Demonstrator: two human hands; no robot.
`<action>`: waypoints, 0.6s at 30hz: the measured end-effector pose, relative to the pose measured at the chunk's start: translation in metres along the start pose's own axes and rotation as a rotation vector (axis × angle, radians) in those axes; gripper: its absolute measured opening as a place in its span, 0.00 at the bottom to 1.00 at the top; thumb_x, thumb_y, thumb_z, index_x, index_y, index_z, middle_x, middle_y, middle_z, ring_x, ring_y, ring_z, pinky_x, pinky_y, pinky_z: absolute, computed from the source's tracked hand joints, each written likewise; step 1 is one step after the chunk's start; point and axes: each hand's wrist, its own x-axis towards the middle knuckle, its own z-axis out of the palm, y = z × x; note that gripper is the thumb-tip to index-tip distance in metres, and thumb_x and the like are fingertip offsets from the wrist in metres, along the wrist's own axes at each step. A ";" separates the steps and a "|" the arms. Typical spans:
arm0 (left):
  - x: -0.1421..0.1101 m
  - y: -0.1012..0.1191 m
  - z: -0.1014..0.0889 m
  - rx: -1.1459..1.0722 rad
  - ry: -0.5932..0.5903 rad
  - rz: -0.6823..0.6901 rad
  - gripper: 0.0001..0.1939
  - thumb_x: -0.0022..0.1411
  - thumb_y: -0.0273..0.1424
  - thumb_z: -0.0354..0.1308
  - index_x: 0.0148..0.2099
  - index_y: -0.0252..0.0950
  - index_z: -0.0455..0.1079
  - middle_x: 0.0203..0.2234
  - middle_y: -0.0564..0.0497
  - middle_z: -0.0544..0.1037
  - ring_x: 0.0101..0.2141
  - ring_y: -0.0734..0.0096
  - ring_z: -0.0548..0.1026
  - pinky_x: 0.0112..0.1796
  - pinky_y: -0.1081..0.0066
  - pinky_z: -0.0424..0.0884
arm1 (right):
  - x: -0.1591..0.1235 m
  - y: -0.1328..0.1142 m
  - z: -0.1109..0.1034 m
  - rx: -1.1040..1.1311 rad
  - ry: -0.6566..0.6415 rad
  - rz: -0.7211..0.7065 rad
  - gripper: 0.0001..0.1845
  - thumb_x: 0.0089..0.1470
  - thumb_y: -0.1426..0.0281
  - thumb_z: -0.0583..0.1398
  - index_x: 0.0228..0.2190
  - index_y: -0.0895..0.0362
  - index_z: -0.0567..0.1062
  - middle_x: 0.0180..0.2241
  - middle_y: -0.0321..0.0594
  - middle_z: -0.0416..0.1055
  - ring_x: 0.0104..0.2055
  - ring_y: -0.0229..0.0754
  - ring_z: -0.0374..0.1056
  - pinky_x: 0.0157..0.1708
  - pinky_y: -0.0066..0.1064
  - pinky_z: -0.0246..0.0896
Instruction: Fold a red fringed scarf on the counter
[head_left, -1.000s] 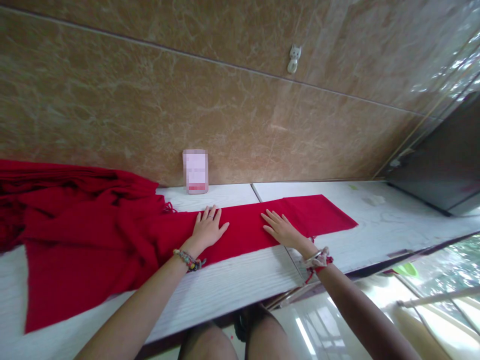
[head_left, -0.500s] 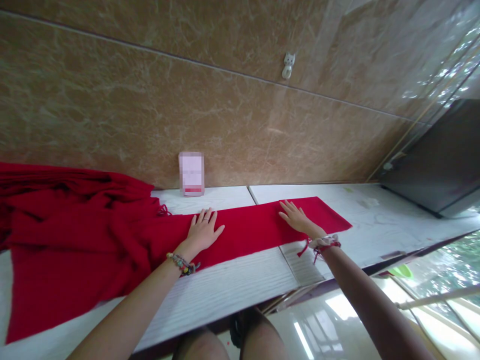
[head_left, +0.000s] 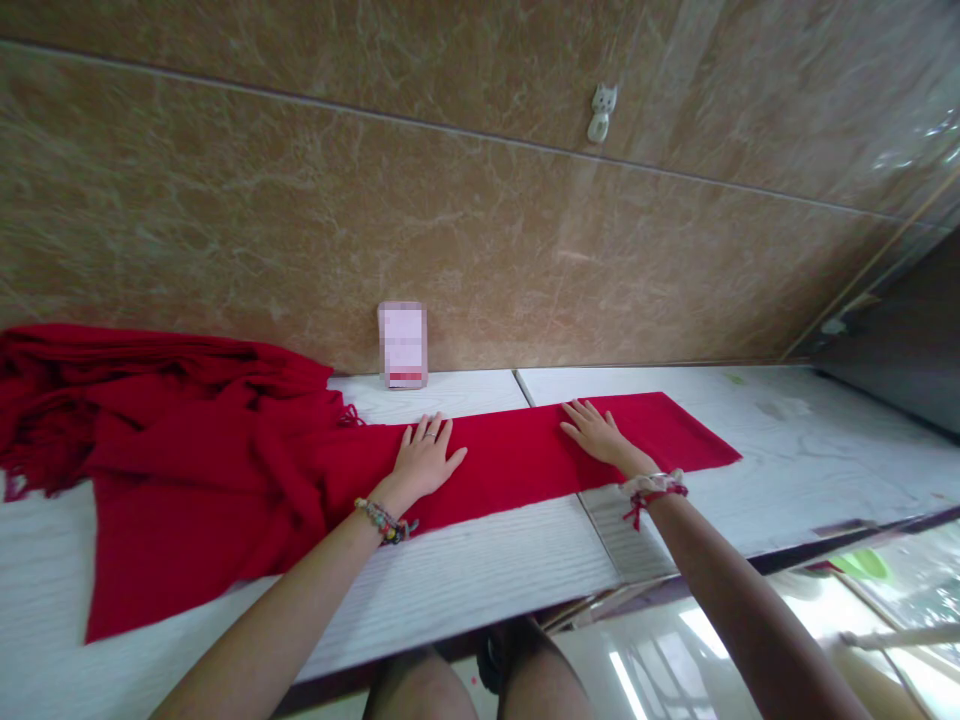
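Note:
A long red fringed scarf (head_left: pixel 510 460) lies on a white wood-grain counter (head_left: pixel 510 560). Its right part is a flat, narrow strip ending in a slanted edge, while the left part is bunched and wrinkled, with fringe showing at the far left and near the middle. My left hand (head_left: pixel 426 462) rests palm down on the strip beside the bunched part, fingers spread. Farther right, my right hand (head_left: pixel 596 435) also lies flat on the strip, its fingers stretched toward the wall. Neither hand grips the cloth.
A phone-like pink rectangle (head_left: pixel 403 345), its face blurred, leans upright against the brown marbled wall (head_left: pixel 300 220). A white cat-shaped hook (head_left: pixel 601 113) is on that wall. At the right end stands a dark appliance-like box (head_left: pixel 900 340). The counter's front edge runs above my knees.
The view has shifted slightly left, so most things appear farther right. My right hand has slid a little left along the scarf; my left hand stays in place on the cloth.

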 end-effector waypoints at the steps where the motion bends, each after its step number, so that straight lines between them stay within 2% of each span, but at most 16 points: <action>1: 0.000 0.000 0.000 -0.004 -0.001 0.001 0.30 0.63 0.44 0.37 0.63 0.33 0.48 0.62 0.43 0.48 0.61 0.56 0.45 0.56 0.55 0.47 | 0.000 -0.009 -0.001 0.020 0.016 -0.029 0.26 0.60 0.60 0.44 0.58 0.53 0.54 0.61 0.46 0.47 0.63 0.51 0.40 0.55 0.56 0.41; 6: 0.000 0.001 0.000 -0.028 0.002 0.004 0.31 0.63 0.44 0.38 0.62 0.31 0.49 0.62 0.43 0.48 0.61 0.56 0.44 0.57 0.55 0.47 | -0.002 -0.068 0.000 0.118 0.065 -0.258 0.28 0.59 0.58 0.44 0.58 0.55 0.54 0.62 0.46 0.45 0.63 0.48 0.39 0.57 0.50 0.41; 9: 0.001 0.000 0.001 -0.024 0.005 -0.001 0.31 0.63 0.44 0.38 0.63 0.31 0.48 0.62 0.43 0.48 0.61 0.56 0.44 0.57 0.56 0.46 | -0.005 -0.092 0.003 0.120 0.050 -0.337 0.28 0.60 0.59 0.44 0.58 0.57 0.55 0.61 0.47 0.47 0.63 0.47 0.41 0.57 0.49 0.41; 13: 0.001 0.000 0.002 -0.023 -0.004 0.000 0.31 0.63 0.45 0.37 0.63 0.32 0.48 0.62 0.44 0.47 0.61 0.57 0.44 0.57 0.57 0.45 | -0.007 -0.097 0.005 0.105 0.040 -0.353 0.27 0.60 0.61 0.44 0.57 0.58 0.57 0.60 0.47 0.50 0.62 0.47 0.44 0.57 0.48 0.41; 18: 0.001 0.000 0.002 -0.021 -0.004 -0.001 0.31 0.63 0.44 0.37 0.63 0.31 0.47 0.62 0.44 0.47 0.61 0.56 0.44 0.57 0.57 0.45 | -0.006 -0.084 0.005 0.103 0.036 -0.226 0.26 0.60 0.63 0.45 0.57 0.59 0.57 0.60 0.49 0.50 0.62 0.48 0.45 0.57 0.48 0.43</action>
